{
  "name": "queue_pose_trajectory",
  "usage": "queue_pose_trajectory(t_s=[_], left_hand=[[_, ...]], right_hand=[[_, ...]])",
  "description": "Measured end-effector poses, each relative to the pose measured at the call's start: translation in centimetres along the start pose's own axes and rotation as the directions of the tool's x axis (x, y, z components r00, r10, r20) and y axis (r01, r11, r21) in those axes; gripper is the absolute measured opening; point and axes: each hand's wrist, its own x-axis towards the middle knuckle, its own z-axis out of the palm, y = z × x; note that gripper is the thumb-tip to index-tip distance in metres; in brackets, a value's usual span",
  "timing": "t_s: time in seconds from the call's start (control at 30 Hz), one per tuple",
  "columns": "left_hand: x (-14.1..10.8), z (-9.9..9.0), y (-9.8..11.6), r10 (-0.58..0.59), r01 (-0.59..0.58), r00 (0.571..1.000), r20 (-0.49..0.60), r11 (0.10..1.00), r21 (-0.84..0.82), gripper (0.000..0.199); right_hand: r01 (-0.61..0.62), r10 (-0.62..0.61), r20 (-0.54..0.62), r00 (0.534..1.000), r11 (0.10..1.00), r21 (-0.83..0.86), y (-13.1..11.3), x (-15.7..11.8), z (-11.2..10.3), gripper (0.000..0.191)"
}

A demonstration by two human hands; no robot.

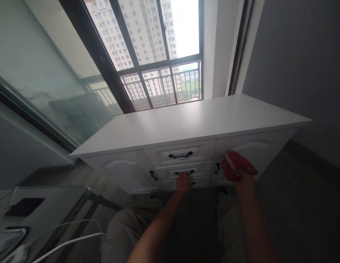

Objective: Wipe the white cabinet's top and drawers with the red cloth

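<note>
A white cabinet [202, 120] with drawers in the middle and a door at each side stands before me. My left hand [183, 182] is at the middle drawer, its fingers closed over the black drawer handle [190, 172]; part of that handle is hidden behind them. My right hand [242, 179] grips a folded red cloth [234, 165] in front of the right door, near its black door handle [217, 168]. Above my left hand, the top drawer's handle [180, 155] shows whole. The drawers look closed.
Behind the cabinet is a dark-framed window [159, 65]. A glass panel [49, 73] stands at the left. Low on the left are a table [57, 197] with a dark flat object [24, 207] and a white cable [68, 243] close to my leg. A grey wall rises at the right.
</note>
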Motion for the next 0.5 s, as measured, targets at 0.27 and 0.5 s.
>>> queue_pose_trajectory(t_s=[0.27, 0.5], left_hand=[[-5.7, 0.6, 0.2, -0.019, 0.017, 0.991, 0.135, 1.000, 0.015, 0.054], [-15.2, 0.9, 0.0, 0.055, -0.049, 0.931, 0.360, 0.998, -0.025, 0.056]], right_hand=[[0.017, -0.018, -0.050, 0.999, 1.000, -0.015, -1.3, -2.1, 1.8, 0.044], [0.008, -0.008, -0.004, 1.000, 0.997, -0.075, -1.3, -3.1, 1.6, 0.042]])
